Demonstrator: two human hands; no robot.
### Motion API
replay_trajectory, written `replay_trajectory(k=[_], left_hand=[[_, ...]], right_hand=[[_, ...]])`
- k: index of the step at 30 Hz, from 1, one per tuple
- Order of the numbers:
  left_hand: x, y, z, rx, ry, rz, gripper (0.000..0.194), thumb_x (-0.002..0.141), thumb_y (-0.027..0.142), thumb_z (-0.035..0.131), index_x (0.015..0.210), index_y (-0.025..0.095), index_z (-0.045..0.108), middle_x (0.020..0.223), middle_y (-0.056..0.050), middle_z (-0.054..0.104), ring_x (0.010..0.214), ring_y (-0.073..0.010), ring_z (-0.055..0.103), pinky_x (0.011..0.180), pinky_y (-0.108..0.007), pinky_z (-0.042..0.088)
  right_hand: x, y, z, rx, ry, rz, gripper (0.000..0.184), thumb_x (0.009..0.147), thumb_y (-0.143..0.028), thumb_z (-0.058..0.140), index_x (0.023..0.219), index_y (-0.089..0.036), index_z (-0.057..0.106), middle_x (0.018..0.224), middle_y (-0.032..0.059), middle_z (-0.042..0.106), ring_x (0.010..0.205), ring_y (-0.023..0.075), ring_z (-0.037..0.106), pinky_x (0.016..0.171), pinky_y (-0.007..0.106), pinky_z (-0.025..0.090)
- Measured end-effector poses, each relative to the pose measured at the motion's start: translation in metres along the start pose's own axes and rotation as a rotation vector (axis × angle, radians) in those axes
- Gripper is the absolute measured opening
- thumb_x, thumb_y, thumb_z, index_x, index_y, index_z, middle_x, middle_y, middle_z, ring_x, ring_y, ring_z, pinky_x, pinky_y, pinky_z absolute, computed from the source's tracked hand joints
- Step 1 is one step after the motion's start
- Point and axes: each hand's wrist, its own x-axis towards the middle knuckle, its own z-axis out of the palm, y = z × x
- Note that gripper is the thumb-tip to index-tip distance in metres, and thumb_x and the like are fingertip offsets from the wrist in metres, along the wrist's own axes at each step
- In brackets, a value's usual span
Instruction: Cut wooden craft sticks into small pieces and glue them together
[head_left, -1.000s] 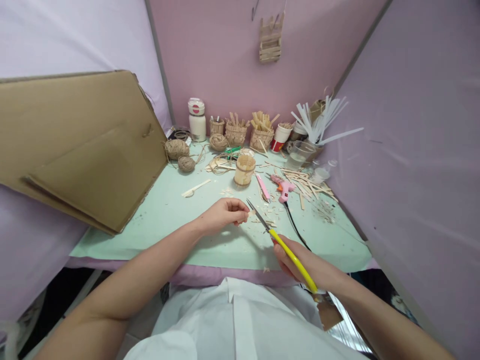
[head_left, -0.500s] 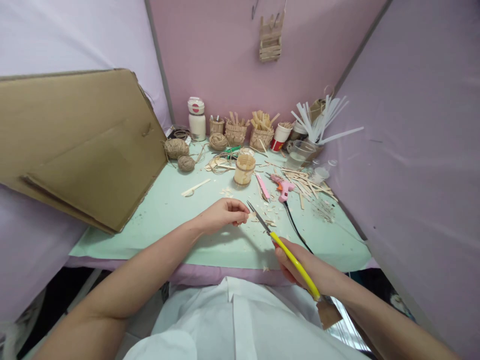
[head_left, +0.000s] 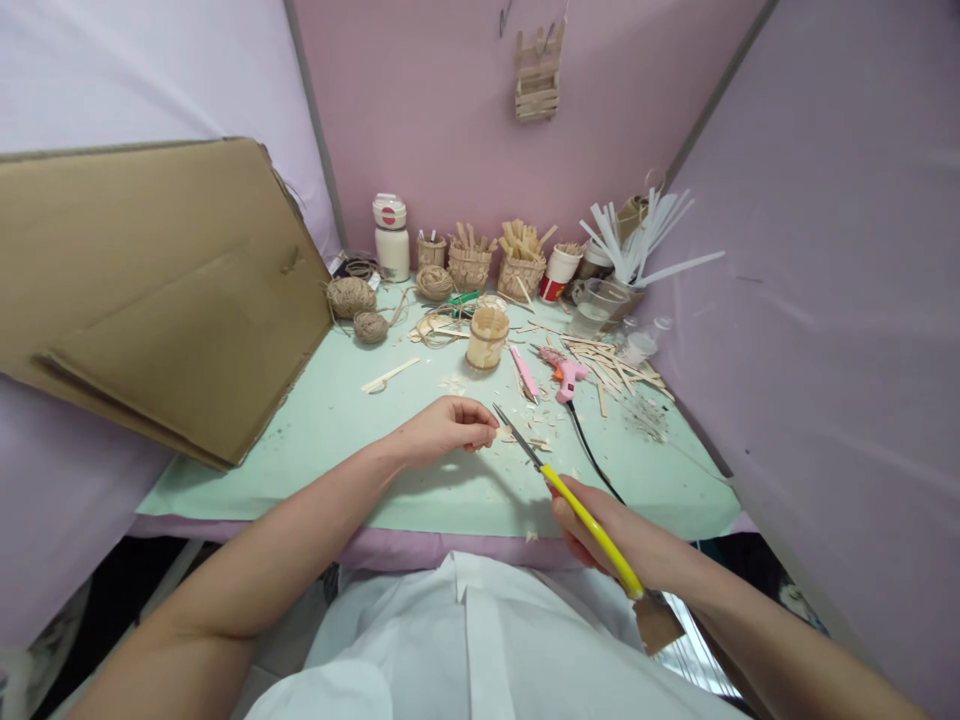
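Note:
My left hand (head_left: 459, 430) is closed in a pinch on a small pale wood piece (head_left: 504, 434), most of which the fingers hide. In my right hand (head_left: 592, 520) is a pair of scissors (head_left: 589, 525) with yellow handles, its blades pointing up and left beside my left fingertips. The blade tips lie very close to the wood piece; whether they touch it I cannot tell. Beyond my hands a small wooden bucket (head_left: 487, 342) with darker bands stands upright. Wood scraps (head_left: 536, 445) lie scattered under the scissors.
A pink glue gun (head_left: 570, 378) with a black cord and a pink craft knife (head_left: 524, 374) lie right of the bucket. Twine balls (head_left: 352, 297) sit back left, near a large cardboard sheet (head_left: 172, 300). Baskets of sticks (head_left: 520, 276) line the back; loose wooden strips (head_left: 611, 362) are at right.
Both hands and the scissors keep almost the same pose. The whole view has shifted very slightly.

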Motion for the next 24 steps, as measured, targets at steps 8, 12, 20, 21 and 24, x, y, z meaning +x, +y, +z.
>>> replay_trajectory(k=[8,12,20,21,24], left_hand=[[-0.001,0.001,-0.001,0.038,-0.016,0.003,0.02,0.064,0.029,0.067,0.076,0.013,0.066,0.06,0.001,0.057,0.054,-0.0072,0.044,0.051,-0.02,0.034],[-0.001,0.002,-0.001,0.064,-0.021,0.0,0.02,0.064,0.03,0.066,0.076,0.013,0.066,0.061,0.001,0.057,0.055,-0.0074,0.044,0.052,-0.02,0.033],[0.001,-0.002,0.0,0.056,-0.049,0.003,0.021,0.068,0.03,0.065,0.08,0.013,0.063,0.064,0.0,0.059,0.056,-0.0077,0.046,0.054,-0.021,0.034],[0.001,-0.002,0.0,0.047,-0.053,0.003,0.021,0.069,0.031,0.065,0.08,0.013,0.063,0.065,0.0,0.059,0.057,-0.008,0.047,0.055,-0.021,0.035],[0.001,-0.004,0.0,-0.015,-0.087,0.001,0.024,0.069,0.032,0.067,0.083,0.013,0.063,0.066,0.0,0.059,0.058,-0.0079,0.048,0.057,-0.022,0.036]], right_hand=[[-0.001,-0.001,-0.002,-0.033,0.006,0.065,0.034,0.092,-0.047,0.034,0.072,-0.02,0.038,0.054,-0.0049,0.047,0.048,0.0085,0.039,0.046,0.02,0.034],[-0.004,0.0,-0.004,0.009,-0.01,0.071,0.031,0.092,-0.044,0.035,0.074,-0.02,0.04,0.054,-0.0051,0.047,0.047,0.008,0.038,0.044,0.019,0.033],[0.02,0.005,-0.006,0.086,0.253,-0.004,0.026,0.085,-0.042,0.046,0.073,-0.02,0.043,0.062,-0.0043,0.052,0.04,0.0054,0.035,0.039,0.02,0.029],[0.028,0.004,-0.006,0.099,0.308,-0.037,0.026,0.081,-0.042,0.054,0.075,-0.02,0.043,0.066,-0.0034,0.054,0.04,0.0055,0.036,0.039,0.021,0.03],[0.05,-0.004,-0.004,0.16,0.423,-0.166,0.027,0.073,-0.037,0.063,0.087,-0.019,0.049,0.08,0.0006,0.06,0.044,0.0065,0.041,0.042,0.023,0.036]])
